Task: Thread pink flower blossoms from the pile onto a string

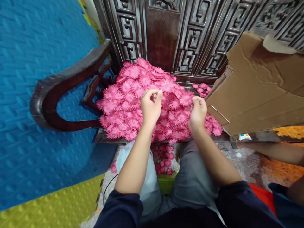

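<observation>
A large heap of pink artificial flower heads (pixel 133 95) covers the seat of a dark carved wooden bench. Over the middle of the heap is my left hand (pixel 152 106), its thumb and index finger pinched together; whatever lies between them is too small to make out. My right hand (pixel 198 112) is closed at the right side of the heap. Its fingertips meet the edge of a pink flower (pixel 186 98), which looks raised above the others.
A curved wooden armrest (pixel 68 85) stands left, beside blue foam matting (pixel 21 95). An open cardboard box (pixel 256 88) sits on the bench at right, with a thin wire frame by its edge. More pink flowers (pixel 163 158) lie below the seat. Another person's arm (pixel 275 150) reaches in from the right.
</observation>
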`<state>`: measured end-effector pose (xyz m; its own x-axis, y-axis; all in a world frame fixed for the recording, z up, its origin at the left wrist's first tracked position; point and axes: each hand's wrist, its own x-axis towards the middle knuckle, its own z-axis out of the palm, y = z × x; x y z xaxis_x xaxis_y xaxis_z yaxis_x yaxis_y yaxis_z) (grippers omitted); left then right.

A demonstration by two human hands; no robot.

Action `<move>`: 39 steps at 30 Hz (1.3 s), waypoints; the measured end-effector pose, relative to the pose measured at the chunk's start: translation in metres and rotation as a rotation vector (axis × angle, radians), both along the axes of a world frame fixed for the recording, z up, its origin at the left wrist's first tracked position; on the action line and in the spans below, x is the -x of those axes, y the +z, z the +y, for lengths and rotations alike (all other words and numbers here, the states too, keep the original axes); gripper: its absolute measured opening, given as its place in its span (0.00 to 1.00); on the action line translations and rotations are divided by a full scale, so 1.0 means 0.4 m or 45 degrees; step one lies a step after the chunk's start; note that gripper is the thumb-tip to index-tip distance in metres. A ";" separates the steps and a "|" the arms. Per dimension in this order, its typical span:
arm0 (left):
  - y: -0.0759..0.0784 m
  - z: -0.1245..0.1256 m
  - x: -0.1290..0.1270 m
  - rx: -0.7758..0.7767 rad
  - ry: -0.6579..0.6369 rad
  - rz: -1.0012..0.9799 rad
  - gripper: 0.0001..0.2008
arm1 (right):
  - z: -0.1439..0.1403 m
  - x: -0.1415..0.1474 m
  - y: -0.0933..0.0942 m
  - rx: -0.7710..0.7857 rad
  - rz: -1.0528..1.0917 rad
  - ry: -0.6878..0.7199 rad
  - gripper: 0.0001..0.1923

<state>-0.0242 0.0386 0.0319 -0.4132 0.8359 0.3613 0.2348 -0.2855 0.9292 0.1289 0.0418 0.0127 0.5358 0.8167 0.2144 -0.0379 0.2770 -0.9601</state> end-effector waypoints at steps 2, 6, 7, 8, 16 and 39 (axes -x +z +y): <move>-0.003 -0.004 -0.010 -0.028 -0.010 0.029 0.06 | -0.020 0.024 0.004 -0.054 -0.083 0.072 0.05; -0.019 0.008 -0.010 -0.024 0.072 0.006 0.06 | -0.047 0.047 0.017 -0.036 -0.184 0.168 0.07; -0.024 0.014 -0.006 -0.018 0.110 -0.020 0.07 | -0.049 0.048 0.019 -0.019 -0.161 0.185 0.07; -0.029 0.020 -0.002 -0.013 0.145 -0.050 0.06 | -0.049 0.047 0.021 0.003 -0.116 0.205 0.07; -0.013 -0.008 -0.027 -0.020 0.084 -0.106 0.17 | -0.035 0.033 0.027 0.173 0.223 0.285 0.04; 0.000 -0.035 -0.060 -0.037 -0.490 0.086 0.05 | -0.029 0.016 0.027 0.187 0.388 0.847 0.11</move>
<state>-0.0002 0.0244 0.0318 -0.0456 0.9141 0.4029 0.1660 -0.3908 0.9054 0.1223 0.0301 0.0233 -0.0632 0.9980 -0.0011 -0.4229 -0.0278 -0.9058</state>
